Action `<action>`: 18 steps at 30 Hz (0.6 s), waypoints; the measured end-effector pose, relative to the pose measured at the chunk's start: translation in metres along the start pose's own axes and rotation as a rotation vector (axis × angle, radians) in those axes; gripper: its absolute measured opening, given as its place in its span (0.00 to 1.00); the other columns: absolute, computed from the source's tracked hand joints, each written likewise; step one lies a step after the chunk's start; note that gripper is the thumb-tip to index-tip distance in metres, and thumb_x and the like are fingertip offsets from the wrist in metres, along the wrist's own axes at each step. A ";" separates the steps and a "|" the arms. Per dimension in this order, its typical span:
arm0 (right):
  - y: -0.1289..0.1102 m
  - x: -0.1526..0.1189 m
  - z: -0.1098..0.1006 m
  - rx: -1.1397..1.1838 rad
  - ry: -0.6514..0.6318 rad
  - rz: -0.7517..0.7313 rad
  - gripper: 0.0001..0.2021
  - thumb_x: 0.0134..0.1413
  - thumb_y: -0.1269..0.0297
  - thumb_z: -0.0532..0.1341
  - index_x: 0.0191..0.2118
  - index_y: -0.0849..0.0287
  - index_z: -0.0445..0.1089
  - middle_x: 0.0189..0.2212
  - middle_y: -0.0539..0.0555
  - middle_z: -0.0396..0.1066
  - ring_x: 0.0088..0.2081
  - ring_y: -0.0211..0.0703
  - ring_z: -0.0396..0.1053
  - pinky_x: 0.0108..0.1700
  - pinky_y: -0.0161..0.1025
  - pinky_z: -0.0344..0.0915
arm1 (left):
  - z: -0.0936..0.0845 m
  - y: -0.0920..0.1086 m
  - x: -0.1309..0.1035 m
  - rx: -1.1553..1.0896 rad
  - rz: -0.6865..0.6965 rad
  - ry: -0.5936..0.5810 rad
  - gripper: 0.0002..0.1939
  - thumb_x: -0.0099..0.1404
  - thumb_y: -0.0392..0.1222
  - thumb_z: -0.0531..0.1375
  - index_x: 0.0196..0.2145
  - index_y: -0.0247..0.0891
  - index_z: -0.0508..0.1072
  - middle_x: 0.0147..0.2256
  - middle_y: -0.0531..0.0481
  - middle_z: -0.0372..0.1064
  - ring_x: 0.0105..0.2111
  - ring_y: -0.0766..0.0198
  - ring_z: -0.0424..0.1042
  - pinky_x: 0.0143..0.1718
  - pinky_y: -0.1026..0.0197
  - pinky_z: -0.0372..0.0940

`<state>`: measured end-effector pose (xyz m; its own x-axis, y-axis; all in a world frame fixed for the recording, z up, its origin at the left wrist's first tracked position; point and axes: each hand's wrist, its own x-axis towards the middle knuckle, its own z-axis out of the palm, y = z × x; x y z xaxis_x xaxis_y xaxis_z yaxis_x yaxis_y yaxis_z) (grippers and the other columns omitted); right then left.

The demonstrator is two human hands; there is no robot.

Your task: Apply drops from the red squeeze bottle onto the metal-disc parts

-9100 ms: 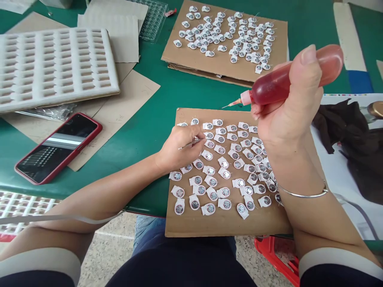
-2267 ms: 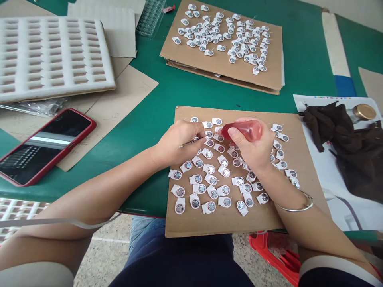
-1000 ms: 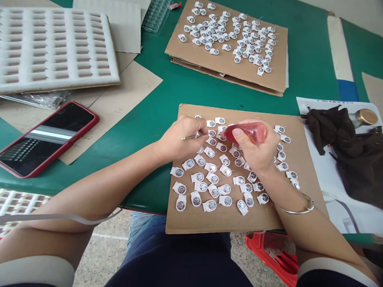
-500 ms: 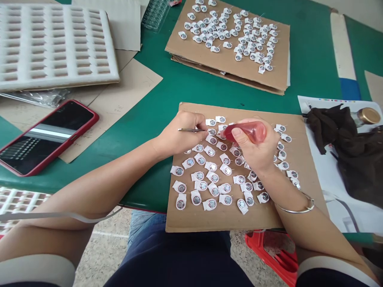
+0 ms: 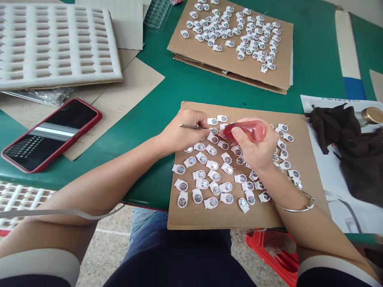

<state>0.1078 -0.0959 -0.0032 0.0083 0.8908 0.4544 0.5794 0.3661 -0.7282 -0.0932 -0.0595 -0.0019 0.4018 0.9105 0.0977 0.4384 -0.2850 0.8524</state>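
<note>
Many small round metal parts with white tabs (image 5: 212, 202) lie spread over a brown cardboard sheet (image 5: 191, 221) in front of me. My left hand (image 5: 187, 129) pinches thin metal tweezers (image 5: 190, 126) over the sheet's upper left, beside one of the parts. Wrapped in my right hand (image 5: 259, 145) is a red squeeze bottle (image 5: 249, 130), tilted with its narrow end toward the left hand. Its tip is close to the parts near the tweezers, and I cannot tell whether it touches one. My right hand and forearm hide some parts.
A second cardboard stack (image 5: 257, 79) with similar parts lies behind. On the left are a white slotted foam tray (image 5: 70, 44) and a red-cased phone (image 5: 54, 133). At right, dark cloth (image 5: 356, 159) and a gold-lidded jar (image 5: 372, 115) rest on white paper. A red stool (image 5: 273, 259) stands below.
The whole view has shifted slightly, with the tabletop things a little farther right. Both hands keep nearly the same pose and hold the same things.
</note>
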 end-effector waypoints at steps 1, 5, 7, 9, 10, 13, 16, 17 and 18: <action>0.000 0.000 0.000 -0.006 0.000 -0.003 0.09 0.47 0.57 0.64 0.34 0.54 0.70 0.33 0.51 0.73 0.35 0.41 0.71 0.38 0.44 0.71 | 0.000 0.000 0.000 0.001 0.002 0.000 0.03 0.51 0.32 0.59 0.22 0.34 0.72 0.20 0.55 0.69 0.20 0.72 0.65 0.20 0.67 0.56; 0.000 -0.001 0.000 -0.005 0.001 -0.001 0.09 0.48 0.57 0.64 0.35 0.54 0.70 0.33 0.51 0.72 0.34 0.41 0.71 0.39 0.44 0.71 | -0.001 0.001 0.000 0.004 0.002 -0.007 0.03 0.51 0.32 0.59 0.22 0.34 0.72 0.20 0.55 0.69 0.20 0.72 0.65 0.20 0.68 0.56; 0.001 -0.001 0.000 0.012 -0.008 0.010 0.09 0.48 0.57 0.64 0.35 0.54 0.70 0.33 0.51 0.72 0.34 0.42 0.72 0.40 0.45 0.71 | -0.001 0.001 0.001 0.008 -0.001 -0.008 0.03 0.51 0.32 0.59 0.22 0.34 0.72 0.21 0.54 0.70 0.20 0.72 0.65 0.19 0.68 0.56; 0.002 -0.002 0.000 0.033 -0.015 0.017 0.10 0.48 0.57 0.64 0.36 0.53 0.70 0.33 0.51 0.72 0.34 0.42 0.72 0.41 0.46 0.71 | -0.001 0.000 0.001 0.020 -0.003 -0.006 0.03 0.51 0.32 0.59 0.22 0.34 0.73 0.22 0.54 0.70 0.20 0.71 0.66 0.19 0.68 0.56; 0.002 -0.002 0.000 0.039 -0.015 0.015 0.10 0.47 0.58 0.65 0.36 0.53 0.70 0.33 0.51 0.72 0.34 0.42 0.72 0.42 0.47 0.71 | -0.001 0.000 0.001 0.027 -0.005 -0.003 0.03 0.51 0.32 0.59 0.22 0.34 0.73 0.22 0.53 0.70 0.20 0.71 0.66 0.19 0.68 0.56; 0.003 -0.001 0.000 0.033 -0.002 -0.007 0.09 0.47 0.58 0.65 0.36 0.53 0.70 0.33 0.51 0.72 0.33 0.42 0.72 0.40 0.45 0.71 | -0.001 0.001 0.001 0.035 -0.002 0.004 0.02 0.50 0.32 0.60 0.22 0.34 0.73 0.21 0.53 0.70 0.20 0.71 0.66 0.19 0.68 0.57; 0.001 0.000 0.001 0.015 0.001 -0.019 0.09 0.47 0.58 0.65 0.35 0.53 0.70 0.32 0.51 0.72 0.33 0.41 0.71 0.39 0.43 0.71 | -0.001 0.001 0.001 0.031 0.002 0.002 0.02 0.50 0.32 0.60 0.22 0.34 0.73 0.21 0.54 0.70 0.20 0.71 0.66 0.19 0.68 0.56; 0.000 0.001 0.001 0.009 -0.001 -0.018 0.09 0.47 0.57 0.64 0.35 0.54 0.70 0.32 0.51 0.72 0.33 0.41 0.71 0.38 0.43 0.71 | -0.001 0.001 0.000 0.029 0.001 0.000 0.02 0.50 0.32 0.60 0.22 0.34 0.73 0.21 0.54 0.70 0.20 0.71 0.66 0.19 0.68 0.56; -0.001 0.001 0.002 0.005 -0.003 -0.017 0.09 0.48 0.57 0.64 0.35 0.54 0.70 0.32 0.51 0.72 0.34 0.40 0.71 0.38 0.43 0.71 | 0.000 0.000 0.000 0.025 -0.001 -0.003 0.02 0.50 0.32 0.59 0.22 0.34 0.73 0.21 0.53 0.70 0.20 0.71 0.66 0.19 0.68 0.56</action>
<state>0.1061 -0.0949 -0.0029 -0.0037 0.8852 0.4651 0.5750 0.3824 -0.7233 -0.0933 -0.0591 -0.0013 0.4038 0.9098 0.0956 0.4590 -0.2919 0.8391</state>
